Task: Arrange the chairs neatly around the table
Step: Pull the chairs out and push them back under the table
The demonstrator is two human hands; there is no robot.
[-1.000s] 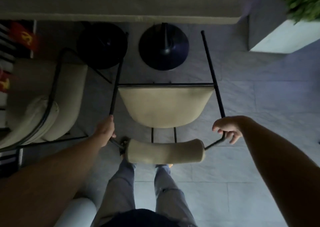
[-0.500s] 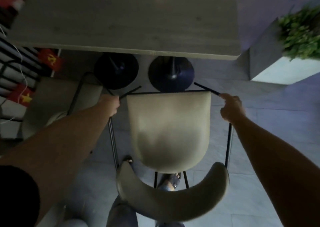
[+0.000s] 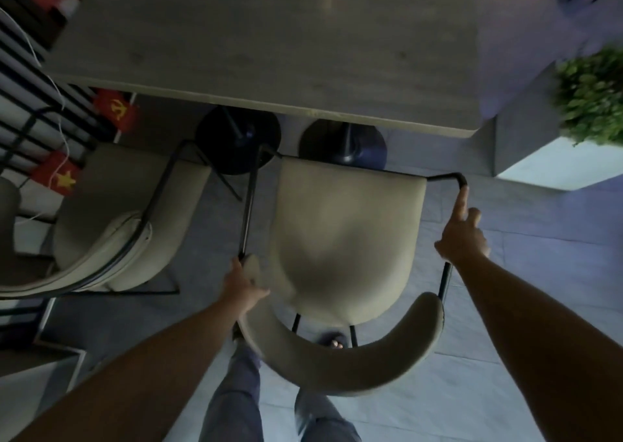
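A: 2 hands on 1 chair (image 3: pixel 347 239). How does each grip sit?

B: The left hand (image 3: pixel 244 288) is closed around the left end of the curved backrest (image 3: pixel 337 371), where the black arm rail (image 3: pixel 247 205) meets it. The right hand (image 3: pixel 463 236) is looser: the index finger lies straight along the right rail (image 3: pixel 446 177), its tip touching the bend near the front corner. The other fingers are partly curled, and I cannot tell whether they clasp the rail or only rest against it.

A: And the chair itself?

B: Its beige seat faces the surface (image 3: pixel 269 47), front edge just short of the near edge. The backrest curves toward the person, whose legs (image 3: pixel 236 401) and 1 sandalled foot (image 3: pixel 333 340) show under it.

A: What is under the surface?

B: 2 round black bases (image 3: pixel 342 145) stand on the tiled floor (image 3: pixel 505 307), 1 right ahead of the seat and 1 further left.

A: Anything beside it?

B: A 2nd chair (image 3: pixel 111 216) of the same kind is to the left, turned at an angle, its front corner near the left base. Beyond it hang 2 small red flags (image 3: pixel 116 111) by a dark slatted railing (image 3: pixel 23 104). At far right a pale planter (image 3: pixel 553 162) carries green leaves (image 3: pixel 593 98), well apart from the chair.
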